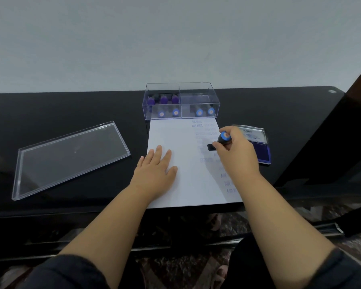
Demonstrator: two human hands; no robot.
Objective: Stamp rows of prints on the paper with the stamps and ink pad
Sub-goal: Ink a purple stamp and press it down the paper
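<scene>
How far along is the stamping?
Done: blue prints run down the paper's right side. In hand: the right hand presses a stamp there while the left hand holds the sheet flat. Left: its blank left and middle.

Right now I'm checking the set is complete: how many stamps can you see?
8 visible: one gripped in the right hand over the paper; seven in the clear box, five in its left compartment, two in its right. Reflections may hide more.

One head-worn camera (wide-angle) looks forward and down from close above the near edge of the table [50,113], facing its far edge.
</scene>
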